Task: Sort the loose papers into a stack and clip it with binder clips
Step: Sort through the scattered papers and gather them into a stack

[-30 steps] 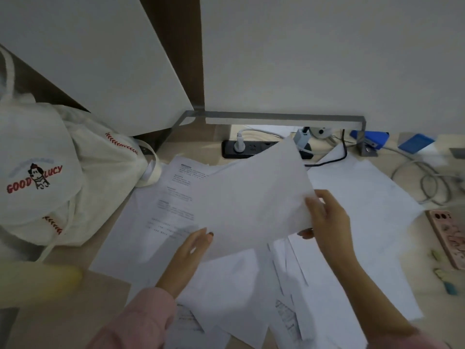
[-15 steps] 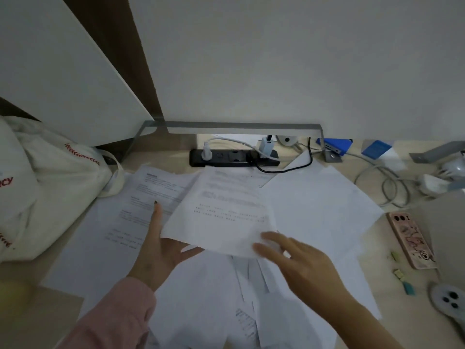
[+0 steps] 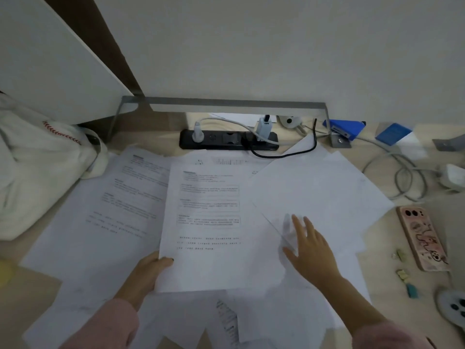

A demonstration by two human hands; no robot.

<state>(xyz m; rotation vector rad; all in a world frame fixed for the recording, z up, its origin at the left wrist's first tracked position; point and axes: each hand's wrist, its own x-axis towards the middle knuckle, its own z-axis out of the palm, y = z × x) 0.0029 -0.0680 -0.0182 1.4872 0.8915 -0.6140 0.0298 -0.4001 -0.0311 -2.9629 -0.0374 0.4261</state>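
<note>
Several loose white papers lie spread over the wooden desk [image 3: 425,210]. A printed sheet [image 3: 211,222] sits in the middle, and my left hand [image 3: 146,273] grips its lower left corner with the thumb on top. My right hand [image 3: 309,248] lies flat with fingers spread on a blank sheet [image 3: 319,190] to the right. Another printed page [image 3: 113,210] lies further left. Small binder clips [image 3: 402,273] rest on the desk at the right, below a phone.
A cream cloth bag [image 3: 37,172] lies at the left. A black power strip [image 3: 226,141] with plugs and cables sits at the back. A phone in a pink case [image 3: 422,238] lies right of the papers. Grey coiled cable [image 3: 407,177] and blue items [image 3: 344,129] are at back right.
The sheet I held up in both hands has come down flat onto the pile. My right hand let go of it and moved onto the blank sheet at the right.
</note>
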